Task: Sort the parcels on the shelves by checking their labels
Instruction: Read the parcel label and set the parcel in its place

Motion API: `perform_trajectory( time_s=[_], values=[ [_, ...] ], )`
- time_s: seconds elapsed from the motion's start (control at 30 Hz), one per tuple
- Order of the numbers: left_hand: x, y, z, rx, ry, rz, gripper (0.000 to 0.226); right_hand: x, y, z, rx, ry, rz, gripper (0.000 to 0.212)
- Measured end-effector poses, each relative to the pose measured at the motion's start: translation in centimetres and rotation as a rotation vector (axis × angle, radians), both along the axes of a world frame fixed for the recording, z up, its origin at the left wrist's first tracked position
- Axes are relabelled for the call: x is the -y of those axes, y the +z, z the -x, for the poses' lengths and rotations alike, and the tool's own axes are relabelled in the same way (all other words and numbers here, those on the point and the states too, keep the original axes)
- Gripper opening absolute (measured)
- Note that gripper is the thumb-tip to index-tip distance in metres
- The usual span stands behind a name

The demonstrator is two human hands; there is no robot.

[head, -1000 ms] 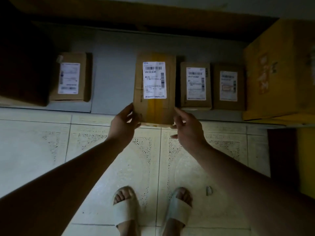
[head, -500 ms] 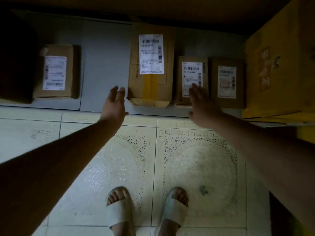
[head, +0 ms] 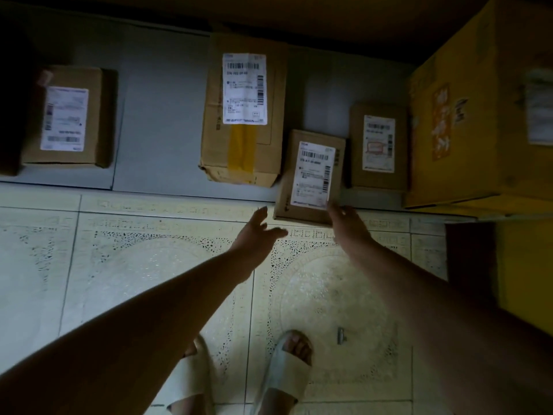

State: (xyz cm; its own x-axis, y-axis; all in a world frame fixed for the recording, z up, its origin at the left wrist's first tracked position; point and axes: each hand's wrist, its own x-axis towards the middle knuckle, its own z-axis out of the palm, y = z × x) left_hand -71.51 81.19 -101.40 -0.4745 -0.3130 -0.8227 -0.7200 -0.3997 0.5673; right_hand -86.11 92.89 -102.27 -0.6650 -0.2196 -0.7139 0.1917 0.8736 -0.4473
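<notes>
Several labelled cardboard parcels lie on a low grey shelf (head: 155, 121). A small parcel (head: 309, 175) with a white label sticks out over the shelf's front edge, slightly tilted. My right hand (head: 347, 224) grips its near right corner, thumb on the label's lower edge. My left hand (head: 257, 232) hovers with fingers spread just left of that parcel's near edge, holding nothing. A tall parcel (head: 244, 112) with yellow tape lies to the left, another small parcel (head: 378, 146) to the right, and one more parcel (head: 64, 118) at the far left.
A big yellow carton (head: 478, 100) fills the shelf's right end. Below the shelf is a patterned tile floor (head: 119, 265) where my feet stand in pale sandals (head: 287, 375). A small dark object (head: 340, 335) lies on the floor.
My hands left the tall parcel on the shelf. My right hand took the small parcel beside it and pulled it toward the front edge. My left hand moved right toward it.
</notes>
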Motion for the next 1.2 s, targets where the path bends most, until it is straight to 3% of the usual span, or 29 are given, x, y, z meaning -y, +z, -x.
perform_trajectory(
  time_s=[0.07,0.2,0.37,0.43,0.53,0.7,0.8,0.93,1.2],
  values=[
    [0.1,0.0,1.0,-0.057,-0.091,0.002,0.058,-0.3,-0.3,-1.0,0.225,-0.065,0.111,0.063],
    [-1.4,2.0,-1.9,-0.037,-0.091,0.001,0.047,-2.9,0.9,-5.5,0.27,-0.206,0.191,0.056],
    [-4.0,7.6,-10.1,0.161,-0.001,-0.117,0.056,-9.6,8.1,-15.0,0.392,-0.409,0.207,0.029],
    [-4.9,11.2,-13.6,0.2,-0.007,-0.224,0.057,-11.5,12.8,-18.5,0.434,-0.37,0.201,0.027],
    [-5.5,17.6,-18.5,0.171,-0.094,-0.316,0.055,-13.0,20.6,-22.2,0.464,-0.181,0.165,0.055],
    [-4.1,30.5,-23.2,0.017,-0.112,-0.326,0.051,-12.0,33.6,-22.6,0.48,0.174,0.123,0.073],
    [-2.9,38.8,-24.6,-0.072,-0.126,-0.196,0.062,-10.4,41.6,-21.0,0.436,0.357,0.141,0.075],
    [-1.5,49.6,-26.4,-0.213,-0.059,-0.022,0.069,-7.8,52.6,-20.6,0.226,0.57,0.189,0.082],
    [1.1,66.0,-30.2,-0.507,0.012,0.264,0.073,-6.2,67.4,-27.0,-0.086,0.495,0.561,0.08]
  ],
)
